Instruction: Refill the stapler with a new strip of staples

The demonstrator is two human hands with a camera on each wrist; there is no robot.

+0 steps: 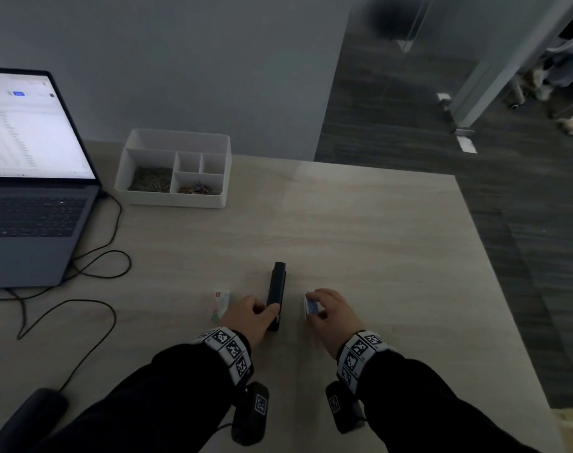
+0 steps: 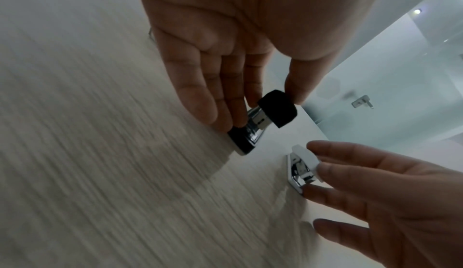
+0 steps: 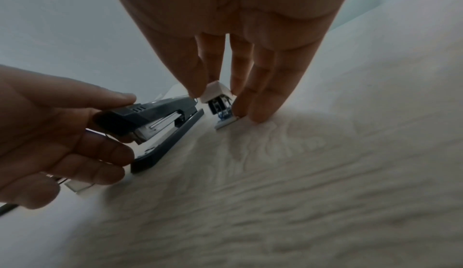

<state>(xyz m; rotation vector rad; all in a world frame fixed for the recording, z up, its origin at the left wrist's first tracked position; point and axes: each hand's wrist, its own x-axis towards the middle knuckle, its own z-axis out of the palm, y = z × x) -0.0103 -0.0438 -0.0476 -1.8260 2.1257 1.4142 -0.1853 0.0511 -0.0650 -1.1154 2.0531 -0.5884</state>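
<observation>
Your left hand (image 1: 251, 313) pinches the near end of the black stapler (image 1: 276, 291) on the table (image 1: 360, 230); your right hand (image 1: 327, 310) pinches a small white stapler (image 3: 217, 102), fingertips touching the tabletop.

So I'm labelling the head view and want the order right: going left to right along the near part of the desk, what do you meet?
Small packet → left hand gripping the black stapler → right hand holding the small white stapler.
</observation>
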